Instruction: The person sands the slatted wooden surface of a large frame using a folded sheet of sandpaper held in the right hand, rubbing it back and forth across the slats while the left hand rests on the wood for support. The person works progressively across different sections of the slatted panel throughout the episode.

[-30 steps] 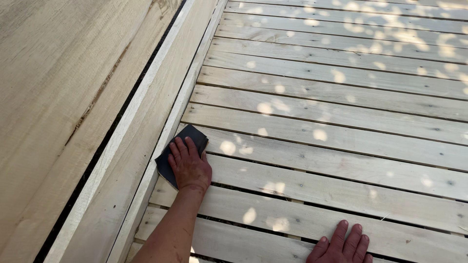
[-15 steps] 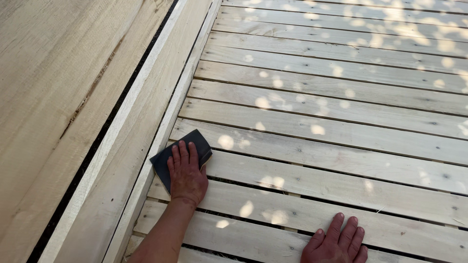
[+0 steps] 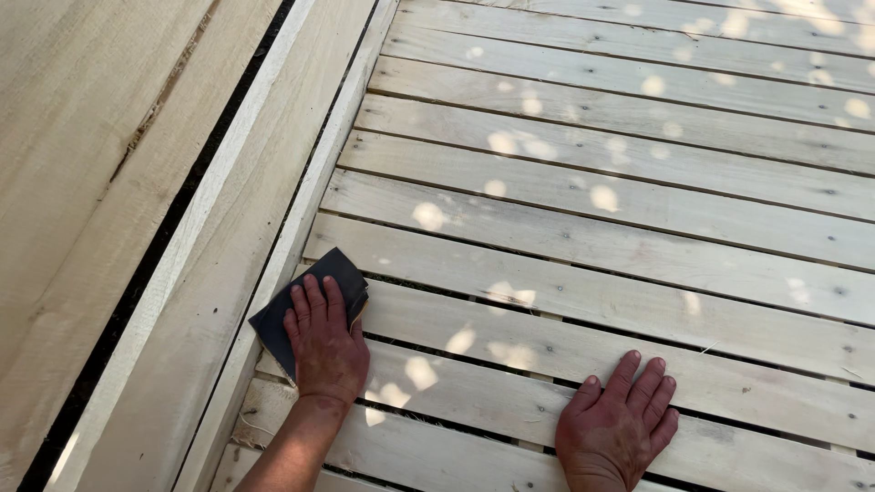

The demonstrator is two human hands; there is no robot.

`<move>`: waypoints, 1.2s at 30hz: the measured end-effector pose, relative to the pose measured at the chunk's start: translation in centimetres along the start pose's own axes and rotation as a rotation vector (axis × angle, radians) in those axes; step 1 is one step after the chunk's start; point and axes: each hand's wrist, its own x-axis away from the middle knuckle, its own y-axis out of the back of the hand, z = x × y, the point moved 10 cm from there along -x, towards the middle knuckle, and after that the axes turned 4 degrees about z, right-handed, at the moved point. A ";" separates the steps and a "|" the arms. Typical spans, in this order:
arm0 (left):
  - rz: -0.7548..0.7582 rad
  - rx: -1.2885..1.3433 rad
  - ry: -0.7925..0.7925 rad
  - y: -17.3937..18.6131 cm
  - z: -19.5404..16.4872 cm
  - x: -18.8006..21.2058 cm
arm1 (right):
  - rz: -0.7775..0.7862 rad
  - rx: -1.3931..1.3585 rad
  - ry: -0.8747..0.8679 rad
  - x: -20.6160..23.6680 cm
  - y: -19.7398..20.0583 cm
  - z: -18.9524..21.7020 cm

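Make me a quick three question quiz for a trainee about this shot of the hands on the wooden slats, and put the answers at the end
1. True or false: the left hand presses a dark sanding pad flat on the slats.
2. Where does the right hand rest? A) on the sanding pad B) flat on a bare wooden slat, fingers spread C) on the frame board at the left
3. Fill in: the sanding pad lies right beside the long ____ board that borders the slats on the left.

Key: 1 true; 2 B; 3 frame.
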 end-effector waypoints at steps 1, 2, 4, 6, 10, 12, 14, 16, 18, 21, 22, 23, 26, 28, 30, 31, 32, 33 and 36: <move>-0.004 -0.003 -0.043 -0.1 -0.6 -1.6 | -0.001 0.001 0.003 0.1 0.0 -0.1; -0.002 0.039 -0.103 -0.3 -1.1 -3.8 | 0.004 0.002 0.000 0.1 0.0 -0.2; 0.003 0.083 -0.143 -1.0 -2.1 -8.8 | 0.008 0.006 -0.001 0.0 -0.1 -0.3; 0.000 0.088 -0.114 -1.2 -2.1 -11.3 | 0.001 0.020 0.000 -0.2 0.0 -0.4; 0.006 0.081 -0.080 -0.3 -1.0 -6.8 | -0.003 0.006 -0.001 -0.4 -0.1 -0.5; -0.001 0.082 -0.044 0.8 0.6 -1.4 | 0.009 0.012 -0.005 -0.2 -0.4 -0.6; 0.037 0.012 0.023 1.0 1.6 2.2 | 0.002 0.014 -0.007 -0.2 -0.6 -0.7; 0.054 0.001 0.029 0.9 1.8 3.1 | -0.003 0.021 -0.004 -0.3 -0.9 -0.8; 0.060 0.007 -0.016 0.6 0.9 1.3 | 0.004 0.027 -0.002 -0.5 -1.1 -0.9; 0.062 0.035 -0.115 0.2 -0.5 -3.0 | 0.013 0.012 -0.017 -0.6 -1.1 -1.2; 0.071 0.040 -0.094 0.1 -0.3 -3.8 | 0.020 0.006 -0.021 -0.6 -1.1 -1.2; 0.084 0.037 -0.073 0.2 0.0 -4.0 | 0.024 0.018 -0.014 -0.6 -1.0 -1.2; 0.046 0.109 -0.134 1.7 0.2 -1.4 | -0.005 0.012 -0.001 -0.8 -0.9 -0.6; 0.015 0.060 -0.106 3.2 1.4 2.6 | -0.012 0.006 -0.003 -0.7 -0.8 -0.7; 0.100 -0.022 -0.017 3.1 2.4 4.4 | -0.016 0.006 -0.011 -0.7 -1.0 -0.8; 0.142 -0.059 0.029 2.9 2.4 4.7 | -0.021 0.010 -0.015 -0.7 -1.0 -0.9; 0.104 -0.022 0.105 3.2 2.3 4.9 | -0.024 0.006 -0.006 -0.7 -1.0 -0.9; 0.070 0.011 0.182 3.2 1.6 4.8 | -0.022 0.001 0.003 -0.7 -1.1 -0.9; 0.208 -0.001 0.136 0.4 -5.3 4.1 | -0.046 -0.007 0.019 -0.7 -0.8 -0.6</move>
